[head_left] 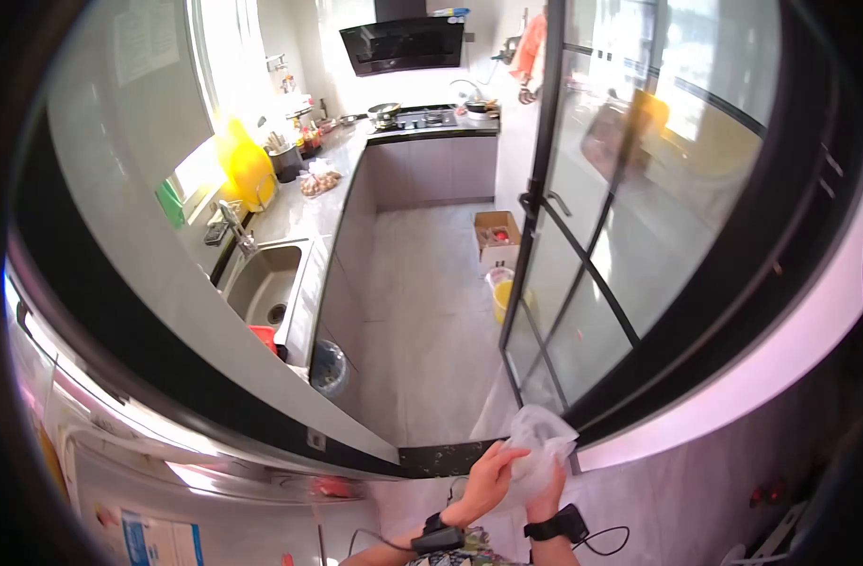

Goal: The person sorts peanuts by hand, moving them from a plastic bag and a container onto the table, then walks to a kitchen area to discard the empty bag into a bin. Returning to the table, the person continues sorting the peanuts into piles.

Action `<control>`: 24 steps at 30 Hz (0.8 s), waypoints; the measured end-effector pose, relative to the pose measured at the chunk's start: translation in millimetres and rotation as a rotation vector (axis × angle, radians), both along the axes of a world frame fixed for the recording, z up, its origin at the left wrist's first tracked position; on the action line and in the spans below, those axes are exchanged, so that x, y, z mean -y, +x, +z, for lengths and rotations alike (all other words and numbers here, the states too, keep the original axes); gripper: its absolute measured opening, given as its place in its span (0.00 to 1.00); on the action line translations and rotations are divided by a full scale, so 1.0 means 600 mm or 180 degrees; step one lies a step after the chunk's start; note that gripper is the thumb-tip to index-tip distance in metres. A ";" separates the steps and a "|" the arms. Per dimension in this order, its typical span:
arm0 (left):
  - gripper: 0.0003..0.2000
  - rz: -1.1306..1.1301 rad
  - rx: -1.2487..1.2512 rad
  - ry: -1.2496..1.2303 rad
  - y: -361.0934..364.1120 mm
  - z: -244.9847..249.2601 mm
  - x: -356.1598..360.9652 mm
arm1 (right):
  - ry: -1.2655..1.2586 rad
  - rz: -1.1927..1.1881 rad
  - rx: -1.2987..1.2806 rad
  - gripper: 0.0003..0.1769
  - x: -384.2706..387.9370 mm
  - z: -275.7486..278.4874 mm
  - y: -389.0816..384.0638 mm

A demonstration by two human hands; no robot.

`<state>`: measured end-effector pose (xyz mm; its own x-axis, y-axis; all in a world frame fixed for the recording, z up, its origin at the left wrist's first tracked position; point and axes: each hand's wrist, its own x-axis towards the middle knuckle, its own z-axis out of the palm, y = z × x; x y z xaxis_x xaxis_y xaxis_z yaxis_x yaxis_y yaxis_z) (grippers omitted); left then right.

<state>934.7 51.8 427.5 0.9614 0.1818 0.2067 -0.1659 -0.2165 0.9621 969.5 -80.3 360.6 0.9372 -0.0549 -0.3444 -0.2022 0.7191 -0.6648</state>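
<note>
A crumpled, translucent white plastic bag (pixel 539 436) is held up in front of my body, near the kitchen doorway. My right hand (pixel 545 486) grips it from below, its fingers partly hidden behind the plastic. Against the bag's left side is my left hand (pixel 489 481), with its index finger stretched toward the plastic and the other fingers curled. What those curled fingers hold, if anything, is too small to make out. Both wrists wear black straps with small devices and cables.
A glass door (pixel 592 217) with a black frame stands open on the right. Beyond the threshold are a sink (pixel 266 283), a lined trash bin (pixel 329 369), a cardboard box (pixel 497 255), a yellow bucket (pixel 502 297) and a stove (pixel 430 120).
</note>
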 end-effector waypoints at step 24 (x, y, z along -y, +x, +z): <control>0.16 0.2160 0.0422 0.2183 0.708 0.067 -0.531 | 0.0125 0.1583 0.0353 0.12 -0.605 0.018 0.796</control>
<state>1359.4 370.3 467.7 0.6579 0.4883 0.5733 0.1030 -0.8125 0.5738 1446.9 282.4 371.5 0.8778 0.4180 -0.2341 -0.4559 0.5787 -0.6762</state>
